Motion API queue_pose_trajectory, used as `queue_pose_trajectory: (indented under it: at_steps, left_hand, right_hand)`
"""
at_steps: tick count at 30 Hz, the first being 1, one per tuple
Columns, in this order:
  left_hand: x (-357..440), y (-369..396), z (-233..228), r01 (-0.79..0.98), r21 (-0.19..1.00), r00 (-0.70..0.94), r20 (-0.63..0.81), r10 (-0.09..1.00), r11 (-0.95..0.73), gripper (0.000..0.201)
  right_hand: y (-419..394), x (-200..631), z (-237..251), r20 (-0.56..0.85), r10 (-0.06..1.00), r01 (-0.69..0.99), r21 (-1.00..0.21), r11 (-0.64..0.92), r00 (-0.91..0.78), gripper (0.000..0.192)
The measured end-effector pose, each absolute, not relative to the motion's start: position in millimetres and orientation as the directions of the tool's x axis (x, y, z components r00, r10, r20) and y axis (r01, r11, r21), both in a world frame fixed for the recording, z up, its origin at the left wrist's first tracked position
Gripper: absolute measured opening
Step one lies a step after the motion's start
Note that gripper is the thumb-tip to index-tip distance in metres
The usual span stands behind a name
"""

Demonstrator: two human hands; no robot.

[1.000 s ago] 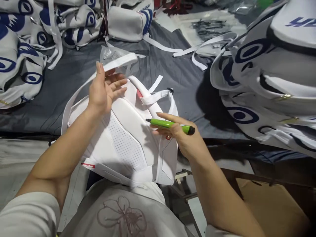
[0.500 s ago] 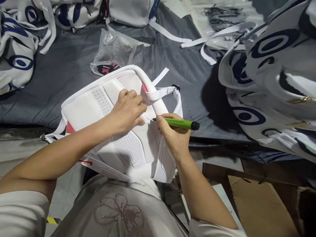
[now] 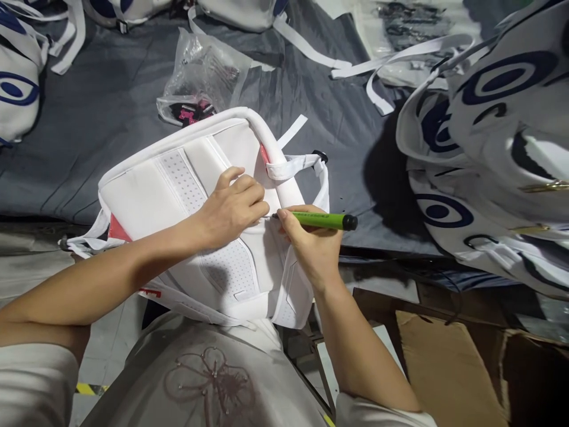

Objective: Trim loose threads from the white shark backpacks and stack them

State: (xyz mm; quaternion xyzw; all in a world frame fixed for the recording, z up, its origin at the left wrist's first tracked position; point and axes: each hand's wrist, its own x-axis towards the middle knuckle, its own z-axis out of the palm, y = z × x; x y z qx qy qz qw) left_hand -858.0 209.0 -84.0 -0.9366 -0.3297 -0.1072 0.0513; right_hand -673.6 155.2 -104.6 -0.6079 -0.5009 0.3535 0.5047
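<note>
A white backpack point(image 3: 137, 196) lies with its padded back panel up, its near edge against my body and its far part on the grey cloth. My right hand point(image 3: 313, 243) grips a green marker point(image 3: 322, 220), the black tip pointing left at the panel. Right beside that tip, my left hand point(image 3: 235, 207) presses on the panel with curled fingers, gathering the white material; its thumb and fingertips are mostly hidden. A looped strap with a black buckle point(image 3: 320, 156) sticks out past the bag's right side.
White bags with blue eye-shaped prints point(image 3: 448, 210) are piled at the right, and another bag point(image 3: 18, 89) lies at the left. Behind the backpack sits a clear plastic bag point(image 3: 200, 71) with small dark and pink pieces. Cardboard point(image 3: 448, 367) stands below the table at the right.
My left hand has drawn its fingers in closer to the marker tip, and its thumb is now hidden. The marker has shifted slightly left. The view has moved a little.
</note>
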Motion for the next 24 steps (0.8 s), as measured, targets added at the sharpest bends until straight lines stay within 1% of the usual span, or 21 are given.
queue_pose_trajectory:
  at_steps: [5, 7, 9, 10, 11, 12, 13, 14, 16, 18, 19, 21, 22, 24]
  left_hand:
    - [-857, 205, -84, 0.616, -0.071, 0.775, 0.232, 0.588, -0.785, 0.029]
    - [-857, 208, -78, 0.607, -0.088, 0.786, 0.217, 0.579, -0.790, 0.026]
    - [-859, 219, -67, 0.581, -0.100, 0.812, 0.138, 0.567, -0.808, 0.020]
    - [-860, 227, -60, 0.576, -0.106, 0.818, 0.078, 0.571, -0.811, 0.021]
    - [-862, 236, -52, 0.581, -0.110, 0.812, 0.007, 0.584, -0.807, 0.026]
    - [-865, 245, -44, 0.596, -0.110, 0.795, -0.062, 0.603, -0.796, 0.031]
    - [-868, 252, -36, 0.615, -0.104, 0.773, -0.115, 0.624, -0.782, 0.035]
    - [-871, 255, -28, 0.636, -0.090, 0.754, -0.138, 0.642, -0.767, 0.036]
    - [-878, 249, -10, 0.661, -0.026, 0.745, -0.092, 0.661, -0.750, 0.032]
    - [-882, 225, 9, 0.669, 0.053, 0.740, 0.040, 0.671, -0.741, 0.028]
    - [-883, 207, 20, 0.676, 0.083, 0.725, 0.104, 0.681, -0.733, 0.027]
    - [-885, 167, 43, 0.700, 0.110, 0.682, 0.191, 0.706, -0.706, 0.029]
    - [-885, 149, 53, 0.718, 0.115, 0.654, 0.226, 0.722, -0.687, 0.031]
    - [-888, 122, 63, 0.767, 0.153, 0.575, 0.264, 0.774, -0.623, 0.033]
  right_hand:
    - [156, -675, -106, 0.087, 0.963, 0.250, -0.968, 0.021, 0.255, 0.022]
    - [156, -673, -106, 0.089, 0.965, 0.263, -0.965, 0.021, 0.249, 0.022]
    - [155, -670, -107, 0.081, 0.971, 0.278, -0.960, 0.015, 0.227, 0.023]
    - [154, -668, -108, 0.079, 0.975, 0.286, -0.958, 0.016, 0.208, 0.023]
    - [153, -666, -109, 0.087, 0.978, 0.295, -0.955, 0.028, 0.187, 0.023]
    - [151, -664, -111, 0.119, 0.977, 0.308, -0.949, 0.061, 0.175, 0.022]
    - [149, -664, -112, 0.183, 0.968, 0.333, -0.936, 0.118, 0.171, 0.022]
    - [147, -664, -114, 0.278, 0.946, 0.374, -0.906, 0.200, 0.166, 0.022]
    - [144, -669, -114, 0.506, 0.856, 0.485, -0.777, 0.401, 0.102, 0.027]
    - [141, -676, -106, 0.702, 0.712, 0.563, -0.596, 0.573, 0.019, 0.035]
    - [138, -679, -99, 0.771, 0.637, 0.572, -0.518, 0.636, -0.011, 0.038]
    - [131, -682, -78, 0.856, 0.515, 0.543, -0.412, 0.731, -0.044, 0.044]
    - [127, -682, -67, 0.878, 0.476, 0.515, -0.381, 0.768, -0.060, 0.046]
    - [122, -681, -50, 0.881, 0.455, 0.459, -0.353, 0.815, -0.130, 0.049]
